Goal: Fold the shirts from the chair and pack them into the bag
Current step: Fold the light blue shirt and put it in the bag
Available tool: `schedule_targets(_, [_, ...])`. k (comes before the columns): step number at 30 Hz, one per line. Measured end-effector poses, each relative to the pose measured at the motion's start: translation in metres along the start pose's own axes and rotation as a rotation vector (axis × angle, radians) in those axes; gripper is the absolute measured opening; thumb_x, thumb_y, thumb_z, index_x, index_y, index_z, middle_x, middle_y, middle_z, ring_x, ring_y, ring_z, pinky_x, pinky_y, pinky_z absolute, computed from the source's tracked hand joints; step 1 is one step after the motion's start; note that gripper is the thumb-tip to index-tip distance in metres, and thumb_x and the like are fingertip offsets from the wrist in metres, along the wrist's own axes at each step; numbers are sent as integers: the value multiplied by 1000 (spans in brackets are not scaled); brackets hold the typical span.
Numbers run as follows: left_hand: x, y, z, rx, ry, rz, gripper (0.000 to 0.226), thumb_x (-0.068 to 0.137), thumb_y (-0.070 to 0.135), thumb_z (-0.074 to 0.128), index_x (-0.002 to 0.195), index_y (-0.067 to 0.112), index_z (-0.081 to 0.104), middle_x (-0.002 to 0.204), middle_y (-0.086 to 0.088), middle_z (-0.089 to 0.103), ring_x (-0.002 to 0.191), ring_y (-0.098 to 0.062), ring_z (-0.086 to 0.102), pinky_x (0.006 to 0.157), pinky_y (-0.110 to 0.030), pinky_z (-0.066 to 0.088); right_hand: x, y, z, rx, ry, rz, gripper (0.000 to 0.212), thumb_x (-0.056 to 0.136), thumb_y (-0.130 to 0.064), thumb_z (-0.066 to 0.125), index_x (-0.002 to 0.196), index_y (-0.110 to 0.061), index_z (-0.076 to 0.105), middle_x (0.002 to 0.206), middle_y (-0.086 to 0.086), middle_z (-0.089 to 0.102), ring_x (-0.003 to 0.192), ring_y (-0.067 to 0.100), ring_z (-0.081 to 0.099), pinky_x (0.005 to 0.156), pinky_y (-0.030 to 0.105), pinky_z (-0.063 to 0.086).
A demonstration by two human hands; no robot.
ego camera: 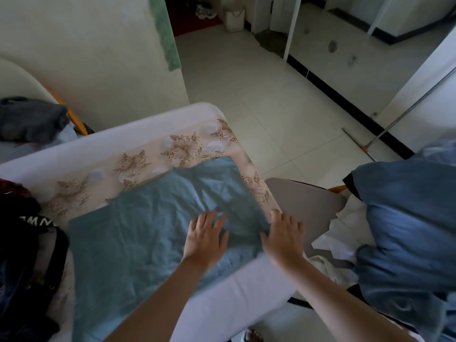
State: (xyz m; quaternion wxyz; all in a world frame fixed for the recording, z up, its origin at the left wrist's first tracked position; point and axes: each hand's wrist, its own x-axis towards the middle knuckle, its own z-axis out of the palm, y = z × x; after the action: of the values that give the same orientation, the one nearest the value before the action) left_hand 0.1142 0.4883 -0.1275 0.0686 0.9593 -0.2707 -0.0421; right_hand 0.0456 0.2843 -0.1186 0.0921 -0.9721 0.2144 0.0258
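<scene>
A pale blue-green shirt (pixel 148 230) lies spread flat on the bed's corner, over a floral sheet (pixel 182 146). My left hand (pixel 206 238) rests palm down on the shirt's right part, fingers spread. My right hand (pixel 283 235) lies flat at the shirt's right edge, fingers together, holding nothing I can make out. To the right stands a grey chair (pixel 306 203) with a blue denim shirt (pixel 407 218) and a white garment (pixel 345 233) piled on it. A dark bag (pixel 27 267) with white lettering sits at the bed's left edge.
A dark grey garment (pixel 29 117) lies on another chair at the far left. A wall corner (pixel 138 70) stands behind the bed. Pale floor tiles (pixel 271 95) stretch beyond the bed, with a mop (pixel 365 146) leaning at the right wall.
</scene>
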Motion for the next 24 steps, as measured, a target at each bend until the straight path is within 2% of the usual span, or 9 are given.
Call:
schedule_targets(3, [35,13,-9,69,-166,125,52,97,38,38,147,26,33,150,-5,33,139,-28,33,111,-44,33,-1,-4,14,12,49,-188,38,77,-34,74,111,-23,60,99,2,59,90,28,59,77,41,45])
schedule_targets(5, [61,22,-18,167,-192,138,51,96,29,43,146,23,32,143,-7,39,130,-28,39,107,-41,35,1,-1,20,63,49,-196,27,79,-35,75,100,-23,63,93,2,58,84,29,60,72,41,48])
schedule_targets(8, [99,33,-27,209,-168,262,61,88,12,55,144,20,34,145,-9,37,130,-28,39,107,-40,35,4,8,24,161,63,-142,42,72,-38,82,103,-22,60,96,0,59,86,27,61,71,39,50])
schedule_targets(12, [129,38,-22,284,-328,596,87,83,3,68,153,25,21,163,-7,9,149,-27,12,117,-43,24,4,12,25,200,33,-54,54,70,-51,78,111,-21,59,103,1,59,93,26,61,77,38,49])
schedule_targets(17, [128,23,-32,258,-328,603,72,80,2,70,142,24,41,148,-3,38,135,-26,39,105,-40,37,1,1,15,124,-97,-43,76,73,-67,65,132,-21,50,118,3,54,108,27,55,92,39,46])
schedule_targets(18, [124,17,-36,244,-332,581,67,81,2,68,139,24,44,145,-1,44,132,-24,43,105,-39,36,2,-5,11,96,-125,-52,74,74,-68,62,130,-22,51,118,3,52,110,27,52,94,39,45])
schedule_targets(20, [116,4,-47,303,-317,593,51,86,6,63,134,20,51,139,-1,51,125,-23,47,105,-36,34,4,-18,2,91,-158,-100,49,77,-58,61,110,-23,59,112,0,52,106,26,51,91,37,43])
schedule_targets(22, [107,-11,-59,351,-246,608,41,89,15,61,129,17,57,130,-2,56,120,-22,48,106,-36,35,7,-33,-11,207,-200,-113,21,79,-38,61,82,-19,53,98,-3,56,92,24,55,78,33,44])
schedule_targets(24, [93,-28,-72,312,-105,577,34,79,18,70,113,17,66,111,-2,61,107,-22,54,98,-38,44,9,-50,-25,369,-271,-92,14,78,-25,57,77,-14,47,80,-3,57,74,20,56,62,33,44])
